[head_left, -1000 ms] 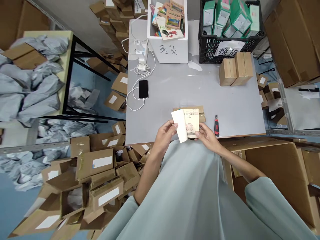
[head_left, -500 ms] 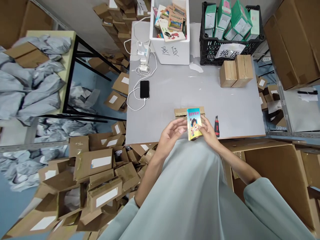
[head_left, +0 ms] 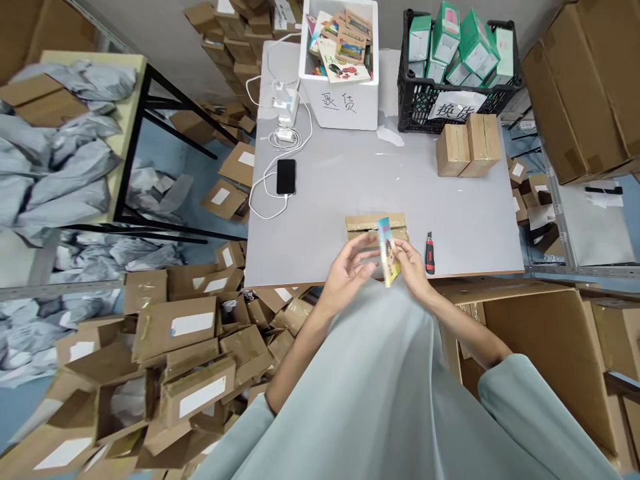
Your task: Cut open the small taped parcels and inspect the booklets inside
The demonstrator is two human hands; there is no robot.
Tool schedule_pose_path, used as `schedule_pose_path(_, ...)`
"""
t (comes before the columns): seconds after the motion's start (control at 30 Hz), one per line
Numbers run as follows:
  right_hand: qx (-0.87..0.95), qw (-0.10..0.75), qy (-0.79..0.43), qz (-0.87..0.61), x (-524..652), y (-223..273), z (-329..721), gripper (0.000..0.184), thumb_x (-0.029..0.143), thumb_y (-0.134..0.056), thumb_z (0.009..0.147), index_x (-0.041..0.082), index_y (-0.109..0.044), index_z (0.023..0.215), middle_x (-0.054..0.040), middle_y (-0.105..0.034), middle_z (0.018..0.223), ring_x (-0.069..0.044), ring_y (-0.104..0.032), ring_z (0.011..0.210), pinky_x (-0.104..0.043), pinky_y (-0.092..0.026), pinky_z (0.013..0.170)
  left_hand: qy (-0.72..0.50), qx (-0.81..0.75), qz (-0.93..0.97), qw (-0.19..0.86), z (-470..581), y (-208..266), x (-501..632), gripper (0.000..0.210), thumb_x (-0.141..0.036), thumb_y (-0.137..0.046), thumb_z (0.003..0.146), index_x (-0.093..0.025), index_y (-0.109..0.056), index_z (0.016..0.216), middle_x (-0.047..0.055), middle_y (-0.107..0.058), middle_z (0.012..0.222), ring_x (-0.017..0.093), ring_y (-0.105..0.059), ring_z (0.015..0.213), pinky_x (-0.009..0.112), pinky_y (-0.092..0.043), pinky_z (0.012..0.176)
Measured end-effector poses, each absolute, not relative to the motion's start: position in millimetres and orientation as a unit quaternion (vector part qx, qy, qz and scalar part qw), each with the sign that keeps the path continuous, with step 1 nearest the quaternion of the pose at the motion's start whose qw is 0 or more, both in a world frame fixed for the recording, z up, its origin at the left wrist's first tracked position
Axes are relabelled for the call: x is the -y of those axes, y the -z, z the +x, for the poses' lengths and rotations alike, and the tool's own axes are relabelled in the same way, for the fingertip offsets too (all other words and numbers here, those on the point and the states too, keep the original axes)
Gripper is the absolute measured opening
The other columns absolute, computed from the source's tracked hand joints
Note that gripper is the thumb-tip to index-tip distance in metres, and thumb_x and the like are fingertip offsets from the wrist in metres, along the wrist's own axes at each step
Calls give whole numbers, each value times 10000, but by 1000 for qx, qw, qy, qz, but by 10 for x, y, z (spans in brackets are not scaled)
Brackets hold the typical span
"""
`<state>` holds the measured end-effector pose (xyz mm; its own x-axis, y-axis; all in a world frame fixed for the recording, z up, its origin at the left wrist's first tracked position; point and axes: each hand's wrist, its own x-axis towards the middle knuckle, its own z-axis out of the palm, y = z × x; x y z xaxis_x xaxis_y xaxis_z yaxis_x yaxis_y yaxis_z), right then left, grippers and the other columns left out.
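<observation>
A small, colourful book is tilted so that its spine faces me, above the front edge of the table. My right hand grips it by its right side, thumb on the cover. Just left of the book is my left hand, fingers spread and curved, apparently holding nothing. Behind both hands lies a small cardboard box, partly hidden by them and the book. A red and black utility knife rests on the table to the right of my right hand.
On the grey table are a phone on a white cable, a white bin of books, a black crate of green boxes and two cardboard boxes. Opened cartons pile up at left; a large carton stands at right.
The book has turned from showing its front cover to showing its spine, still in my right hand. My left hand stays beside it, apart. The view has shifted slightly.
</observation>
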<state>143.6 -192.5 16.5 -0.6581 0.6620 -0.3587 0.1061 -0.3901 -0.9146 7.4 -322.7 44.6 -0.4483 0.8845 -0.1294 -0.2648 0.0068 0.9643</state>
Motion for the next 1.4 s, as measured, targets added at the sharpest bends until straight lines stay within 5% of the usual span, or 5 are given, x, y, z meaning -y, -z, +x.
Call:
schedule_pose_path(0.27,623,194,-688,-318,2133,-367,1533,483,617,-613,1064,271,-577,1399,-109,-785,1247,-260,-788,1059,-366,-664,803,-633,-635,200,394,60,-359,3208,1000,-655,-910,839,-311,-377,1613,179,-485,1697,333,-591,1508,469,-570,1179)
schedule_pose_path(0.43,714,161,-624,-275,2278,-486,1589,550,537,-652,1063,282,-533,1535,-156,-698,1462,-302,-763,1179,-385,-677,796,-634,-642,202,382,142,-427,3198,832,-623,-980,749,-287,-505,1345,114,-647,1439,285,-680,1346,404,-602,1075)
schedule_pose_path(0.83,795,127,-556,-209,2284,-511,1625,736,729,-716,981,261,-535,1520,-186,-649,1449,-380,-681,1288,-540,-644,1027,-630,-656,199,365,193,-488,3221,798,-559,-1002,721,-293,-512,1293,79,-633,1359,271,-654,1324,395,-584,1077)
schedule_pose_path(1.23,741,139,-617,-224,2223,-491,1686,555,608,-604,1091,304,-540,1550,-135,-664,1413,-287,-727,1144,-415,-678,881,-638,-621,195,411,98,-415,3222,669,-618,-937,807,-263,-574,1243,124,-655,1390,297,-623,1405,428,-605,1078)
schedule_pose_path(1.4,724,132,-640,-221,2217,-521,1697,525,609,-649,1066,288,-595,1477,-126,-682,1337,-285,-725,1117,-414,-683,887,-629,-633,203,403,163,-427,3154,766,-544,-1039,676,-280,-554,1207,95,-677,1374,292,-652,1388,439,-567,1145)
